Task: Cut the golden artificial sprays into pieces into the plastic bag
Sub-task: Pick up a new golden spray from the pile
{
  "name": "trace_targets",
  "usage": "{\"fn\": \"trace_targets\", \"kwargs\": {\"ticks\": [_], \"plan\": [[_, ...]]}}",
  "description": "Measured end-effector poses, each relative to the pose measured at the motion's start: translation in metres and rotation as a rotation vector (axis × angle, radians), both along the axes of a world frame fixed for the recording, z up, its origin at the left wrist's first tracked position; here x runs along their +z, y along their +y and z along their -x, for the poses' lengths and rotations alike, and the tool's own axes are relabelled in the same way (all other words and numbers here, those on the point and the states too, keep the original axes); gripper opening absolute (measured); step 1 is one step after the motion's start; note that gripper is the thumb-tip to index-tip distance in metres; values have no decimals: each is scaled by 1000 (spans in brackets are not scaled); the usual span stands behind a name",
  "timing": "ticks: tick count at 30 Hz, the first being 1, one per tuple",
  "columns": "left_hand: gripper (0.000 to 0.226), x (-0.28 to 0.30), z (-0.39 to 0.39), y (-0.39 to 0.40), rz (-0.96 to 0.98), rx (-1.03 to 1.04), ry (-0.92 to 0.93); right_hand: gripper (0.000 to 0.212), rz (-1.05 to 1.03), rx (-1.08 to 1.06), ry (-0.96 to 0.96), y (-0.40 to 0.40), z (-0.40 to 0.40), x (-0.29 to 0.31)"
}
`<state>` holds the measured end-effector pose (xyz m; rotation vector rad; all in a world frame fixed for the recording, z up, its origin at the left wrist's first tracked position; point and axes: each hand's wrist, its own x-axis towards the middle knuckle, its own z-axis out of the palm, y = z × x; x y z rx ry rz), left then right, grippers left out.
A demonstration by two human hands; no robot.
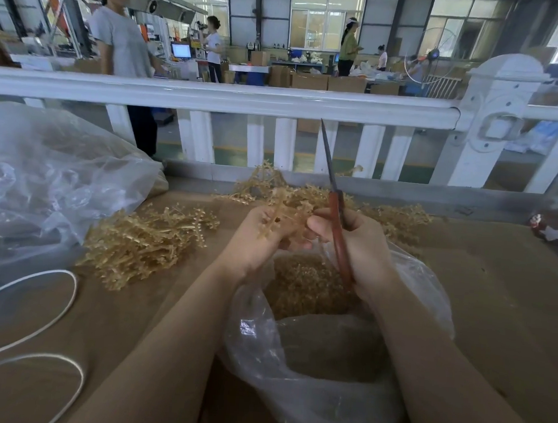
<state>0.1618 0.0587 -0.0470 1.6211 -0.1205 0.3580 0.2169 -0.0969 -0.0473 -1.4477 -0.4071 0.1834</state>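
Golden spray [282, 208] within left hand [260, 239] fingers [272, 222]

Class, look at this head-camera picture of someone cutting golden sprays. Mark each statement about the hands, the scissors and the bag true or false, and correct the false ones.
1. The right hand holds the scissors. True.
2. The scissors' blades point down into the bag. False: the blades point up, toward the white railing.
3. The left hand holds a golden spray above the open plastic bag. True.
4. The open plastic bag holds no pieces yet. False: golden pieces already lie inside it.
5. A pile of golden sprays lies on the table left of the hands. True.
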Motion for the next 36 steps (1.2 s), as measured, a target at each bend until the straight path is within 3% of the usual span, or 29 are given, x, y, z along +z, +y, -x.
{"fn": "trace_targets", "kwargs": {"ticks": [1,4,8,9,12,14,16,21,26,30,33,34,36], "plan": [[31,0,0,0,50,-53,65,25,5,-13,-6,-1,-1,1],[66,4,2,5,214,-235,214,45,12,-27,-33,-4,-1,3],[97,3,5,15,292,-376,243,36,13,-62,-46,-4,-4,3],[91,1,5,14,251,-367,224,32,16,-67,-48,-4,-4,2],[41,0,3,11,162,-307,178,22,8,-67,-53,-5,-5,0],[29,-1,2,11,213,-288,169,12,-52,-64,-46,-6,-3,2],[30,0,3,14,303,-289,145,3,-147,-73,-17,-8,-4,2],[35,1,-1,10,276,-78,2,22,-250,6,7,-18,-7,0],[32,2,0,3,54,-6,-170,36,-95,87,25,-15,-6,2],[41,3,0,5,-16,43,-179,19,43,29,26,-11,-4,4],[74,5,2,12,377,-102,-13,14,29,24,-31,-9,-4,1],[80,6,4,16,538,-197,48,13,13,19,-45,-8,-4,1],[84,5,6,24,660,-315,150,11,2,-9,-59,-7,-5,0]]}}
